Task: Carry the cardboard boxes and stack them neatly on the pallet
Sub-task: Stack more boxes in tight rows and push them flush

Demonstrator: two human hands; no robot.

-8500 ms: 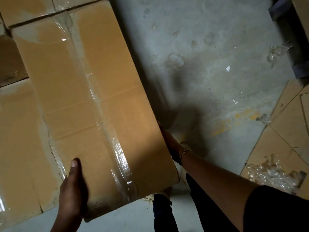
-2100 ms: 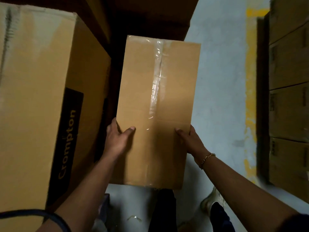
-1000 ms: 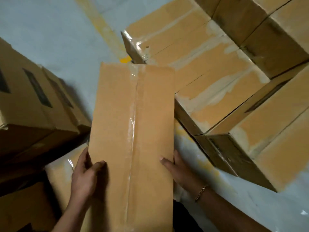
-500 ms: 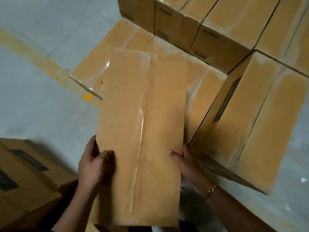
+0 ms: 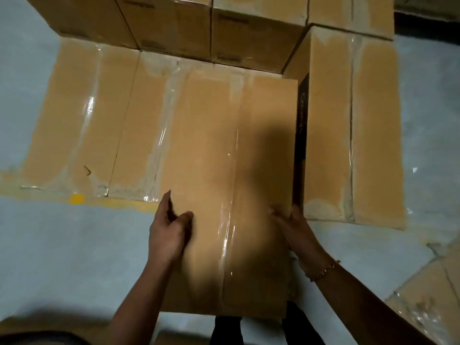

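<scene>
I hold a long taped cardboard box (image 5: 231,170) lengthwise in front of me. My left hand (image 5: 168,230) grips its left side near the close end, thumb on top. My right hand (image 5: 297,235) grips its right side, a bead bracelet on the wrist. The box hangs over the low layer of stacked boxes (image 5: 99,120), close beside a taller box (image 5: 353,128) on the right. The pallet itself is hidden under the stack.
A higher row of boxes (image 5: 199,23) stands at the back of the stack. Grey concrete floor (image 5: 62,257) with a yellow painted line (image 5: 77,199) lies on the left. Flattened cardboard with plastic wrap (image 5: 428,295) lies at the lower right.
I have turned and stepped up to the stack. The box in my hands has moved over the low layer, next to the taller right-hand box. My grip is unchanged.
</scene>
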